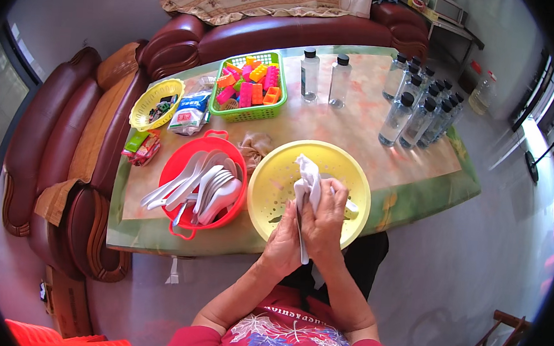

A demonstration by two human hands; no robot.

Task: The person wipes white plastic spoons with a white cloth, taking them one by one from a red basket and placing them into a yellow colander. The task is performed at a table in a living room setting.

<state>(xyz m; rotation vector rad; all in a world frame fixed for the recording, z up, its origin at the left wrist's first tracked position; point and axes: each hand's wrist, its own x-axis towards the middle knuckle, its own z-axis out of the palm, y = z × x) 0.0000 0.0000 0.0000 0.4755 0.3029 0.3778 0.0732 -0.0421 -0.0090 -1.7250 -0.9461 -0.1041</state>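
A white spoon [299, 229] is gripped in my left hand [283, 241], its handle pointing down toward me. My right hand [326, 221] presses a crumpled white cloth [308, 169] around the spoon's upper part, which is partly hidden. Both hands are closed and close together over the near part of a yellow colander [264, 172]. Inside the colander, another white piece [351, 208] shows beside my right hand, mostly hidden. Just to the left, a red basin [230, 150] holds several white spoons [214, 194] and ladles, handles leaning over its left rim.
Behind the basin lie a brown cloth [255, 149], a green basket [249, 113] of toy blocks, a white-blue packet [191, 111], small colourful packets [142, 147] and a yellow basket [140, 107]. Clear black-capped bottles [416, 118] crowd the table's far right; two more bottles [339, 81] stand apart.
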